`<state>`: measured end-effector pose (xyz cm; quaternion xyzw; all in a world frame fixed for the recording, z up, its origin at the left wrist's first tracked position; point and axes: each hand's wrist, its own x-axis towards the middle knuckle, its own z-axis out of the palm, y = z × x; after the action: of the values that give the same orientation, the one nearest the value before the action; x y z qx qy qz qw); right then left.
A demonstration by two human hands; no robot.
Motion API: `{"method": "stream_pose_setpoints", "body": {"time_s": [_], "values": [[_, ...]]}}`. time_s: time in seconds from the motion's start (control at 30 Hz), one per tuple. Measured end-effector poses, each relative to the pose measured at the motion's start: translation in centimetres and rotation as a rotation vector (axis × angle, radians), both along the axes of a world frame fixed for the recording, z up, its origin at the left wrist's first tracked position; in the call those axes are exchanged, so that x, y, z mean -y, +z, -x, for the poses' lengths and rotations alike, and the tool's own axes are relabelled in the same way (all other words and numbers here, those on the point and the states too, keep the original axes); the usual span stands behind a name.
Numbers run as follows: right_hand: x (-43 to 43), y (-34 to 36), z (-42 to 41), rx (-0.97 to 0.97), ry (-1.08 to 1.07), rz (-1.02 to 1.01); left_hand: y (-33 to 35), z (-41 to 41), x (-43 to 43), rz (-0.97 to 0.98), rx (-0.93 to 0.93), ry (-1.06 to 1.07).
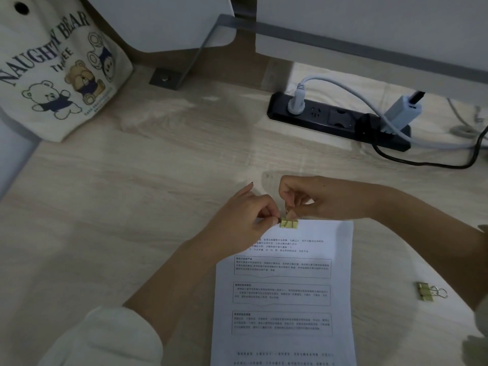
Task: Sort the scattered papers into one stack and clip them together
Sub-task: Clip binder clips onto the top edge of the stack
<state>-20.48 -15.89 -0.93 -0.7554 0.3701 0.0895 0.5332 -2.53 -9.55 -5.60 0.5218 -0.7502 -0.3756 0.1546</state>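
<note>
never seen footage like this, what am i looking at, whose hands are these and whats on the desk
There is no machine here: one camera worn on a person's head looks down at their two bare hands. On the wooden desk lies a stack of printed papers, with a gold binder clip on its top edge. The right hand pinches the clip's wire handle; the left hand seems to pinch its left end. A spare clip lies right of the papers. Farther back sit a black power strip and a bear-printed tote bag.

Both hands [277,207] pinching gold binder clip [289,223] on paper stack's [285,291] top edge — spare clip [429,291] rightward
</note>
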Motion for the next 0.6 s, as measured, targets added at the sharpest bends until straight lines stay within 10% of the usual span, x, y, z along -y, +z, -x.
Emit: {"method": "stream_pose_setpoints", "body": {"time_s": [0.6], "values": [[-11.1, -1.4, 16.4, -0.515, -1.023, 0.393, -0.9, 4.7, -0.3, 0.166, 0.168, -0.056]]}}
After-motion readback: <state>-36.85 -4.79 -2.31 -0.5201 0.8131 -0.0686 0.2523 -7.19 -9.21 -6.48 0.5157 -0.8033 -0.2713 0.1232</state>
